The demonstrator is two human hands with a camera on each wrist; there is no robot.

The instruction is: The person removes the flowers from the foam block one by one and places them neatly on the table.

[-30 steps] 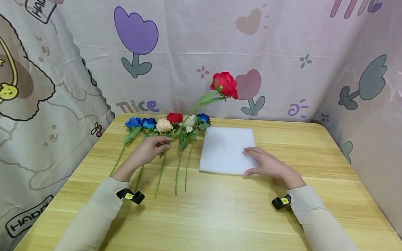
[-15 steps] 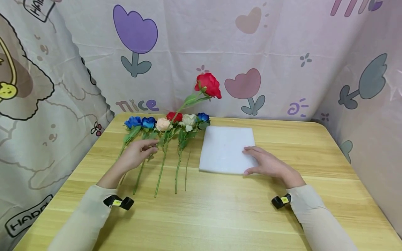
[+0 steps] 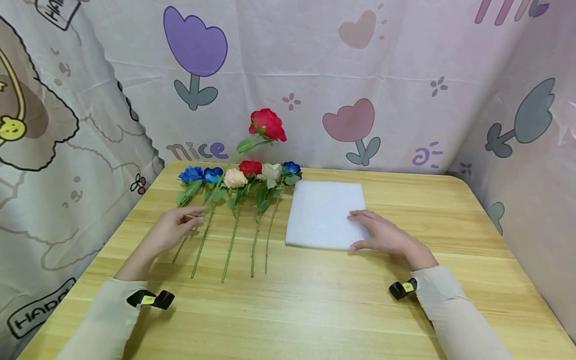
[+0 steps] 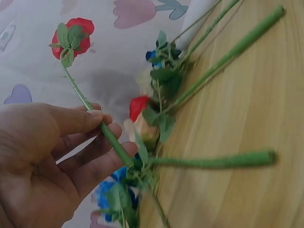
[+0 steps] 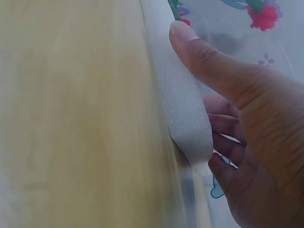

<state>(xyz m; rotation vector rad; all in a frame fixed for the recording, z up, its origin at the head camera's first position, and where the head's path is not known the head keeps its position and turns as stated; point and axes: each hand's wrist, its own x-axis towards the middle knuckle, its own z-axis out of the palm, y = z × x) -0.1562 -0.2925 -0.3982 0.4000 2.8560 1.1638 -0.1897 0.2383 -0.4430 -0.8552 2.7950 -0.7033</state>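
Between thumb and fingers, my left hand (image 3: 173, 229) pinches the green stem of a red rose (image 3: 267, 125). Its bloom stands raised against the backdrop, tilted up and to the right. The stem's lower end shows in the left wrist view, just past my fingers. Below the held rose lie the other artificial roses: blue (image 3: 191, 175), peach (image 3: 235, 178), red (image 3: 250, 168) and cream (image 3: 271, 172) among them. My right hand (image 3: 384, 234) rests at the right edge of a white foam block (image 3: 326, 215), its thumb near the front corner and its fingers relaxed.
The roses lie in a row on the wooden table (image 3: 288, 310), blooms toward the back edge and stems toward the front. Behind the table hangs a printed cloth (image 3: 279, 50). Bare wood shows in front of the stems and foam block.
My left hand has moved left and slightly toward the front, carrying the red rose from above the foam block's left side to above the row's middle. The right hand stays put.
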